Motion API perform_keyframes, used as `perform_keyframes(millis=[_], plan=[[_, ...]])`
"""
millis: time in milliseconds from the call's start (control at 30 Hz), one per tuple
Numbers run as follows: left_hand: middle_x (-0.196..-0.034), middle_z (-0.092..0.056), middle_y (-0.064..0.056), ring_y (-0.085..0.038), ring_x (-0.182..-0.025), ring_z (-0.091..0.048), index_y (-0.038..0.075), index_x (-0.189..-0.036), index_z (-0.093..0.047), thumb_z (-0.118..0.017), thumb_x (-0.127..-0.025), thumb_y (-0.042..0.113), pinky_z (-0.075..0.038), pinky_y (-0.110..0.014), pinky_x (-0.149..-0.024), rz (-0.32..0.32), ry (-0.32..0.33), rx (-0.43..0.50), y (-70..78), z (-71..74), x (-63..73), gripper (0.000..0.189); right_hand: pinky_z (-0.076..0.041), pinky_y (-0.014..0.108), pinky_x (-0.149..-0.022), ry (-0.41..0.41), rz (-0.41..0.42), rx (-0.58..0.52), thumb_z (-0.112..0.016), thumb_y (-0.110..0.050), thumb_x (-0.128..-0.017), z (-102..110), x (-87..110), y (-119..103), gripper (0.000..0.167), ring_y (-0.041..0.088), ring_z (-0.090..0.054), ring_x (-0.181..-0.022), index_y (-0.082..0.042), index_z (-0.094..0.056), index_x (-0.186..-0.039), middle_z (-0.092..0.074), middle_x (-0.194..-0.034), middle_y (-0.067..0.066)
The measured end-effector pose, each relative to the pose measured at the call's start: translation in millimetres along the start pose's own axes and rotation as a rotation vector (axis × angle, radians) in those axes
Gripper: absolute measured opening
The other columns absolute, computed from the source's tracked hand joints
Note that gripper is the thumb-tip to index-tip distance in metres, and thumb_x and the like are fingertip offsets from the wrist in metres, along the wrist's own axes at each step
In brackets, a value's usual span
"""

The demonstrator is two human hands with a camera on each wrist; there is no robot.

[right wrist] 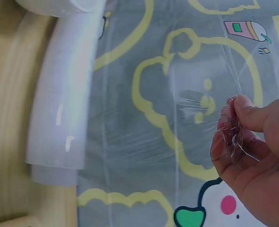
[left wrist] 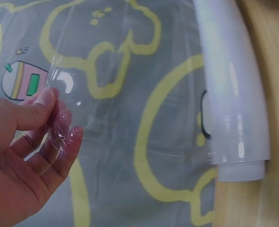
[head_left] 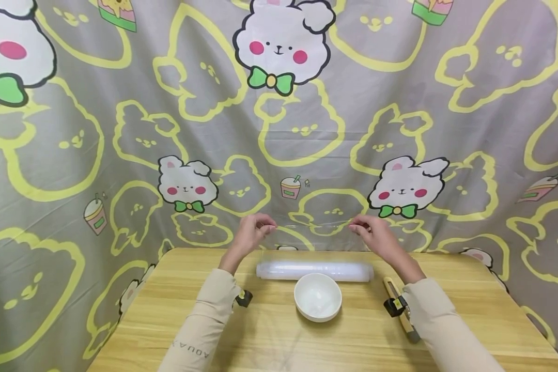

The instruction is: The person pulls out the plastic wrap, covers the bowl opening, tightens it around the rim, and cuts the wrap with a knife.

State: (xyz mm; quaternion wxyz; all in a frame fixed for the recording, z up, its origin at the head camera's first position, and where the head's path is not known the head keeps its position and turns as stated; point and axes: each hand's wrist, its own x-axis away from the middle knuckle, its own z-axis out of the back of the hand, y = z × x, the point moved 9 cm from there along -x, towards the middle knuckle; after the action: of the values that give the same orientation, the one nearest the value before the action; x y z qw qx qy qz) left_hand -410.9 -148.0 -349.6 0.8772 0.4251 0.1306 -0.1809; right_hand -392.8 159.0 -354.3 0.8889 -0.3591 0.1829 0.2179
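A roll of clear plastic wrap [head_left: 315,270] lies crosswise at the back of the wooden table. From it a transparent sheet of the wrap [right wrist: 196,113] stretches up between both hands. My left hand [head_left: 254,231] pinches one corner of the sheet between thumb and forefinger, with the other fingers behind the film. At the opposite corner my right hand [head_left: 371,232] pinches the film the same way, and it bunches and creases at the fingertips [right wrist: 231,106]. Both hands are raised above and beyond the roll. A white bowl [head_left: 318,298] stands just in front of the roll.
A yellow utility knife [head_left: 405,323] lies on the table [head_left: 353,341] at the right, partly under the right wrist's camera [head_left: 394,306]. Behind the table hangs a grey patterned curtain [head_left: 302,129], close to the table's back edge.
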Motion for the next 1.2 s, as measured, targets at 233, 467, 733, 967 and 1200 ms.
perform_keyframes(millis=[233, 467, 733, 967, 1200], plan=[[-0.083, -0.075, -0.012, -0.033, -0.074, -0.070, 0.000, -0.092, -0.078, -0.073, -0.093, 0.001, -0.055, -0.026, -0.058, -0.007, 0.025, -0.006, 15.3, 9.0, -2.7, 0.005, -0.055, 0.035, -0.065, 0.029, 0.025, 0.001, -0.065, -0.007, -0.100, 14.8, -2.7, -11.0, 0.010, 0.024, -0.067, -0.081, -0.005, -0.075, -0.097, -0.074, -0.091, 0.011], [-0.086, -0.074, -0.016, -0.023, -0.067, -0.067, 0.000, -0.092, -0.077, -0.071, -0.094, 0.000, -0.058, -0.028, -0.059, -0.040, 0.030, 0.000, 29.5, 18.3, -6.0, 0.006, -0.054, 0.030, -0.061, 0.061, 0.046, 0.012, -0.064, -0.005, -0.101, 27.6, -7.5, -21.4, 0.011, 0.026, -0.066, -0.076, 0.000, -0.074, -0.100, -0.073, -0.089, 0.012], [-0.087, -0.073, -0.011, -0.023, -0.070, -0.066, 0.000, -0.093, -0.078, -0.072, -0.093, 0.001, -0.058, -0.027, -0.060, -0.081, 0.052, -0.017, 47.6, 29.0, -10.2, 0.006, -0.049, 0.026, -0.056, 0.115, 0.114, 0.017, -0.065, -0.003, -0.099, 44.0, -13.3, -34.2, 0.009, 0.022, -0.062, -0.068, 0.000, -0.073, -0.097, -0.072, -0.083, 0.011], [-0.088, -0.073, -0.008, -0.023, -0.074, -0.067, 0.000, -0.091, -0.077, -0.072, -0.093, -0.001, -0.055, -0.025, -0.059, -0.150, 0.092, -0.047, 64.4, 39.1, -15.1, 0.006, -0.048, 0.025, -0.054, 0.106, 0.086, 0.003, -0.063, -0.006, -0.101, 55.0, -20.9, -39.2, 0.011, 0.019, -0.058, -0.066, -0.002, -0.072, -0.099, -0.069, -0.082, 0.008], [-0.088, -0.073, -0.008, -0.023, -0.073, -0.067, 0.000, -0.093, -0.078, -0.072, -0.093, 0.000, -0.057, -0.028, -0.061, -0.157, 0.102, -0.066, 73.4, 45.0, -18.4, 0.006, -0.051, 0.024, -0.056, 0.128, 0.112, 0.003, -0.062, -0.005, -0.102, 64.6, -27.9, -46.2, 0.012, 0.023, -0.064, -0.072, 0.000, -0.073, -0.100, -0.072, -0.088, 0.014]])
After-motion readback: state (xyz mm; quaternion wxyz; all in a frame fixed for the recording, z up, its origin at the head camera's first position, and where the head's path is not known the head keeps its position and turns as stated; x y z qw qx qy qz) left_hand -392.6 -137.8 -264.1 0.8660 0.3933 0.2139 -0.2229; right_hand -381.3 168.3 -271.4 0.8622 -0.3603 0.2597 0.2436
